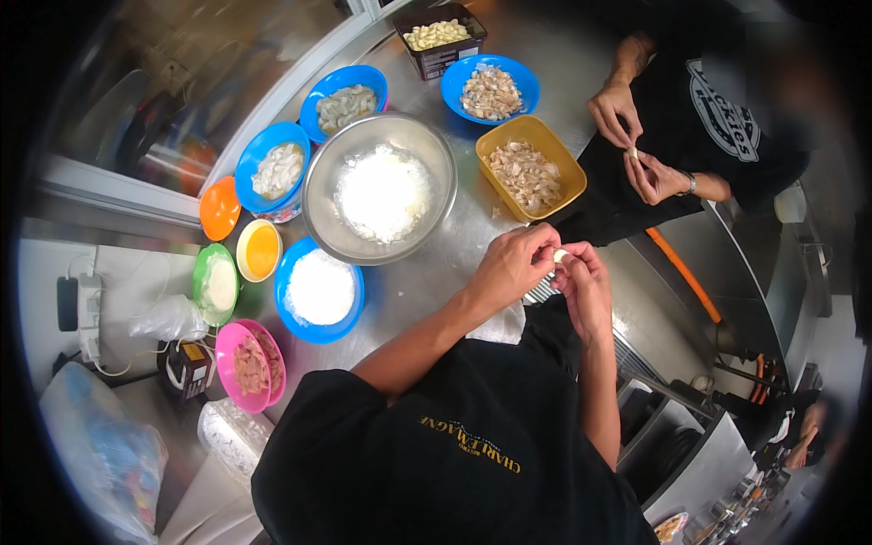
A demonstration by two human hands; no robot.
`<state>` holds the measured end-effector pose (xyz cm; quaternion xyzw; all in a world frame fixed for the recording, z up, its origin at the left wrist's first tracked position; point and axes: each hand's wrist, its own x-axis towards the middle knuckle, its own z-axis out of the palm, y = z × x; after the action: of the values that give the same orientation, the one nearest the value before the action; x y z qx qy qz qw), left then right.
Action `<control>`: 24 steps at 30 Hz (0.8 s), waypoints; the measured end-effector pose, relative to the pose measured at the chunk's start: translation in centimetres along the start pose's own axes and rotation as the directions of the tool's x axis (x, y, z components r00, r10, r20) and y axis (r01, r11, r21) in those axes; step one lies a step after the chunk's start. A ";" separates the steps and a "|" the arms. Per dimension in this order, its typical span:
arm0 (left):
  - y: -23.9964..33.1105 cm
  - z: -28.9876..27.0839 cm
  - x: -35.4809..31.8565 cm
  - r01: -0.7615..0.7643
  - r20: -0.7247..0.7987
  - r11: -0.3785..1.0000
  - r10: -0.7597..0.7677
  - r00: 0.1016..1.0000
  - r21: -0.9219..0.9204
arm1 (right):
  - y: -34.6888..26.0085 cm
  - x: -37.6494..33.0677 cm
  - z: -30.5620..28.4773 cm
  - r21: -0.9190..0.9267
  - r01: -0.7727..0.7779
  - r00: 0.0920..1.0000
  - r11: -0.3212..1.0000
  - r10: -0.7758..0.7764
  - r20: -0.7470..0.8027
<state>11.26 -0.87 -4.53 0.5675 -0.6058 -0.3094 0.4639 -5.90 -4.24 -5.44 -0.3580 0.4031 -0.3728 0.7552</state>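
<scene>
My left hand [516,265] and my right hand [586,289] meet near the table's edge, fingertips pinched around a small pale garlic clove [560,256]. Just beyond them stands a mustard-yellow tub [579,173] holding garlic cloves in papery skin [524,177]. Farther off, a blue bowl [450,92] holds more unpeeled-looking garlic [491,93]. At the far edge, a dark brown plastic box [420,60] contains smooth, pale peeled cloves [437,34]. Both my hands are closed on the clove, and its far side is hidden by the fingers.
A large steel bowl of white powder [313,186] stands left of the tub. Around it are blue bowls [356,313], an orange-yellow liquid bowl [259,252], a green bowl [202,309] and a pink bowl of raw meat [227,386]. At right, a co-worker's hands [636,150] pinch a small pale piece.
</scene>
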 end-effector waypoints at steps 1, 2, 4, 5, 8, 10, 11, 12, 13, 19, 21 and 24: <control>0.1 0.2 0.1 -0.009 0.009 1.000 0.009 1.000 0.005 | 0.2 0.2 -0.6 0.012 -0.003 1.000 1.000 0.003 0.008; 0.2 0.6 0.3 -0.017 0.017 1.000 0.017 1.000 0.010 | 0.3 0.5 -1.4 0.024 -0.006 1.000 1.000 0.005 0.017; 0.0 1.2 0.4 -0.026 0.000 1.000 0.026 1.000 -0.001 | -0.2 0.3 -0.8 0.021 -0.002 1.000 1.000 0.003 -0.012; -0.3 1.5 0.4 -0.029 -0.021 0.999 0.028 0.999 -0.021 | -0.3 -0.1 -0.2 -0.009 0.024 0.999 1.000 -0.024 -0.046; 0.1 1.8 0.6 -0.024 -0.049 0.999 0.022 0.999 -0.035 | -1.0 -0.7 1.0 -0.102 0.091 0.990 0.991 -0.101 -0.096; 0.3 1.9 0.4 -0.035 -0.050 0.999 0.034 0.998 -0.012 | -0.7 -0.6 0.4 -0.154 0.108 0.992 0.982 -0.116 -0.048; 0.2 1.9 0.3 -0.054 -0.050 0.998 0.055 0.997 0.009 | -0.6 -0.8 0.2 -0.159 0.094 0.994 0.983 -0.102 -0.041; 0.0 1.8 0.3 -0.075 -0.055 0.997 0.076 0.996 0.036 | -0.6 -0.7 0.0 -0.162 0.083 0.996 0.983 -0.089 -0.027; 0.0 2.0 0.3 -0.082 -0.052 0.995 0.084 0.995 0.050 | -0.7 -0.6 -0.1 -0.166 0.072 0.997 0.984 -0.075 -0.013; 0.1 3.3 0.7 -0.117 -0.100 0.988 0.127 0.987 0.099 | -0.9 -0.8 -0.9 0.014 -0.007 0.997 1.000 0.009 -0.081; -0.3 2.8 0.6 -0.095 -0.110 0.991 0.105 0.988 0.090 | -0.9 -0.5 -0.7 0.066 -0.021 0.999 0.998 0.023 -0.033; 0.6 2.3 1.1 -0.057 -0.078 0.995 0.063 0.995 0.083 | -1.1 -0.2 -1.7 0.237 -0.050 0.997 0.970 0.035 0.068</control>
<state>9.01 -2.15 -4.63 0.5793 -0.6154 -0.2475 0.4738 -7.73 -4.98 -5.18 -0.2677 0.3389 -0.3906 0.8129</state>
